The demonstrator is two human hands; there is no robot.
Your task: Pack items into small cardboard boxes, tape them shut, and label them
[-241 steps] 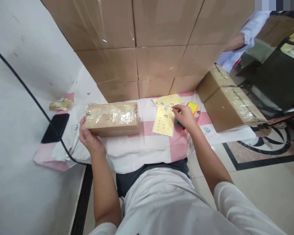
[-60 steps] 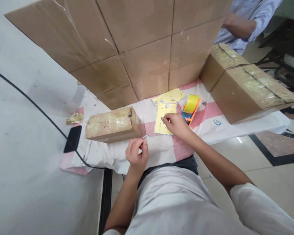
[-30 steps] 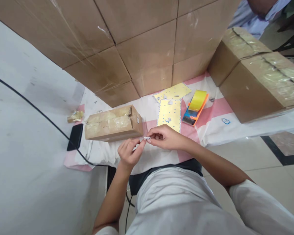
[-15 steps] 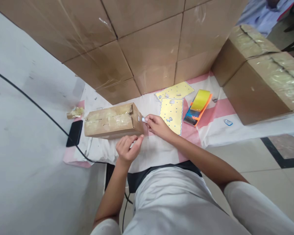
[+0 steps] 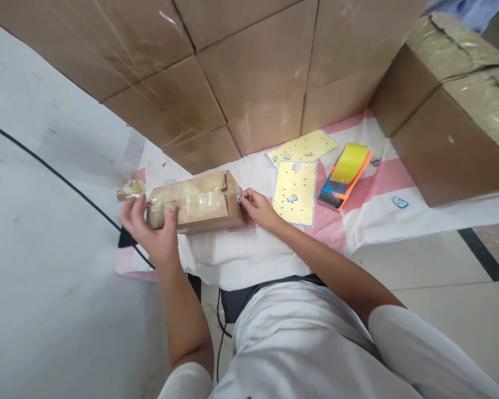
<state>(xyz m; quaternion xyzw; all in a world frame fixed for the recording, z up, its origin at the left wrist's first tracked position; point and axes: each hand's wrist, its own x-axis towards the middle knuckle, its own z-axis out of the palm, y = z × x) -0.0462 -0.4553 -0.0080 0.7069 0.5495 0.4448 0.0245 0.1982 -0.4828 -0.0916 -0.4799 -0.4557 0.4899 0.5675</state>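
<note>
A long brown cardboard box [image 5: 199, 205] lies on the cloth-covered table, with clear tape along its top. My right hand [image 5: 258, 208] is at the box's right end, fingertips pinched on a small white-and-blue sticker [image 5: 238, 198] against that end face. My left hand [image 5: 153, 227] is at the box's left end with thumb and fingers spread around the corner; whether it presses on the cardboard I cannot tell. Two yellow dotted sheets [image 5: 295, 191] with small paper scraps on them lie right of my right hand.
A tape dispenser [image 5: 344, 176] with yellow tape lies beyond the sheets, near a small blue-edged paper piece [image 5: 400, 202]. Large stacked cartons [image 5: 258, 72] rise behind, with more boxes [image 5: 449, 133] at right. A black cable [image 5: 66, 180] crosses at left, over a partly hidden dark phone [image 5: 126, 238].
My left hand has moved left from the box's near right corner to its left end, and its fingers have spread. My right hand has brought the sticker up to the box's end face.
</note>
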